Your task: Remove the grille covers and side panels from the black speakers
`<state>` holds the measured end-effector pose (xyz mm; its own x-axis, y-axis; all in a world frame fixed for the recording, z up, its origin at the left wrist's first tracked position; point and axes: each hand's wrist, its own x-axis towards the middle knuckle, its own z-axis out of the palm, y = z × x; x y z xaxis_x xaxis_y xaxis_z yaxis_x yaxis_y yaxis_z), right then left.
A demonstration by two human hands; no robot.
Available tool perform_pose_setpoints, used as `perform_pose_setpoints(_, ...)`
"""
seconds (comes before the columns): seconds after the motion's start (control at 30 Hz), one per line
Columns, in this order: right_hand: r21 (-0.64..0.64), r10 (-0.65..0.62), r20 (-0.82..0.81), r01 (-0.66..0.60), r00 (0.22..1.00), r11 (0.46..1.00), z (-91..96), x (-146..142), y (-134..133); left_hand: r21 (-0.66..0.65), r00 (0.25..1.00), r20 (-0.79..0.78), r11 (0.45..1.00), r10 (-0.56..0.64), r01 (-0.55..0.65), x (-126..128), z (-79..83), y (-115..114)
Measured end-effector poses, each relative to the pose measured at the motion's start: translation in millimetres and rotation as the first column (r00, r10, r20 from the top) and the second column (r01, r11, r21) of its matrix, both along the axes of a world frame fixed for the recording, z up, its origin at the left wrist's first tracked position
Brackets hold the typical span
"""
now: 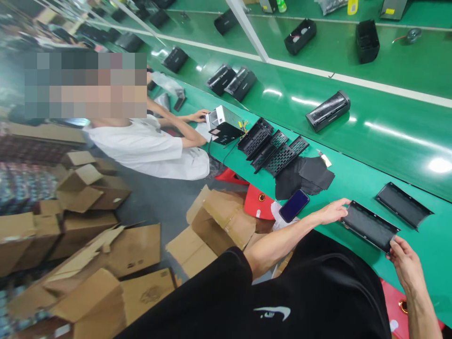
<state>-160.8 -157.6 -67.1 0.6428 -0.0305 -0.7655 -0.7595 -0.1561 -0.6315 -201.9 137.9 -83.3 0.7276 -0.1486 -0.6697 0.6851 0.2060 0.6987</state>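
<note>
Between my two hands is a black curved plastic panel (370, 227), its hollow side facing up over the green bench. My left hand (334, 212) grips its far-left end, with thumb and fingers at the corner. At the opposite end my right hand (402, 256) pinches the near-right corner. A second, similar black panel (404, 206) lies on the bench just beyond. To the left rest a pile of thin black sheets (305, 176) and several slotted black plastic panels (278, 153). A phone (294, 205) lies at the bench edge near my left forearm.
A co-worker in a white shirt (151, 148) sits to the left beside a small boxy machine (224, 125). Black speaker housings (328, 110) stand on the green conveyor (388, 113) behind the bench. Open cardboard boxes (219, 219) and a red stool (257, 202) are below the bench edge.
</note>
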Motion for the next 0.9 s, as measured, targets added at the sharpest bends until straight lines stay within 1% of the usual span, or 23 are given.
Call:
perform_pose_setpoints(0.2,-0.037,-0.018,-0.016,0.017,1.0,0.999,-10.6,0,-2,0.01,1.0,0.013,1.0,-0.024,0.024,1,-8.1,-3)
perform_pose_setpoints(0.3,-0.06,-0.023,-0.023,0.022,0.999,0.998,-16.4,1,-3,0.022,0.999,0.017,0.999,-0.042,0.042,3,-14.8,-7)
perform_pose_setpoints(0.4,-0.09,-0.026,-0.027,0.023,0.999,0.996,-22.8,1,-6,0.088,0.995,0.032,0.992,-0.097,0.094,6,-24.2,-12)
perform_pose_setpoints(0.57,-0.138,-0.026,-0.015,0.024,1.0,0.99,-32.8,0,-15,0.218,0.978,0.042,0.958,-0.202,0.188,14,-36.5,-19)
perform_pose_setpoints(0.67,-0.15,-0.019,0.01,0.02,1.0,0.989,-37.5,-3,-19,0.265,0.974,0.022,0.941,-0.226,0.212,17,-37.6,-22)
perform_pose_setpoints(0.77,-0.167,-0.017,0.04,0.023,0.999,0.986,-41.0,-6,-20,0.296,0.967,0.014,0.925,-0.255,0.239,18,-34.8,-24)
perform_pose_setpoints(0.9,-0.194,0.01,0.085,0.007,0.996,0.981,-39.3,-7,-22,0.42,0.939,0.035,0.857,-0.343,0.298,22,-27.2,-29)
